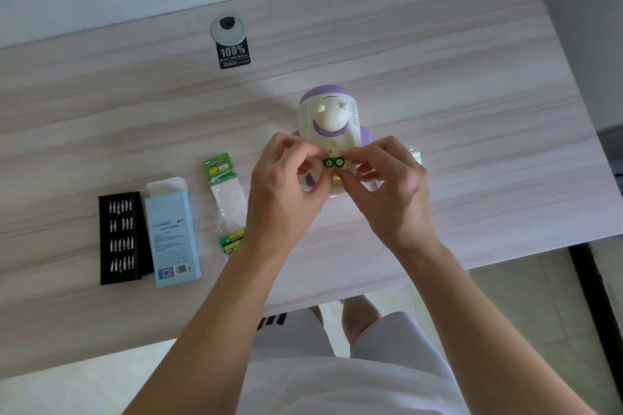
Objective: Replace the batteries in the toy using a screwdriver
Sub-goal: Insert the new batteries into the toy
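**Two cells held over the toy**

Both hands met just in front of the toy (328, 114), which stood upright on the counter (472, 111), white-bodied with purple trim. Between them was a pair of batteries (333, 163), seen end-on as two green-ringed caps side by side. The left hand (283, 178) had its fingers curled in and pinched the pair from the left. The right hand (387, 178) pinched it from the right with thumb and fingertips. Neither hand had anything else in it. Whether the two cells were bound together by wrap or only pressed together could not be told.

To the left lay an opened battery pack (224, 192) with two spare cells (232, 239) at its lower end. Further left were a blue box (172, 232) and a black bit tray (121, 237). A small white piece (415, 156) showed beyond the right hand; what it was could not be told. No driver handle was visible.

The cells looked small, light, rigid and smooth-skinned, so probably easy to fumble. A fingertip pinch across the barrel, clear of the end caps, seemed the sound hold. The toy appeared to be hard hollow plastic, light enough to tip, and would best be steadied around its broad body. Its battery bay was hidden behind the hands.
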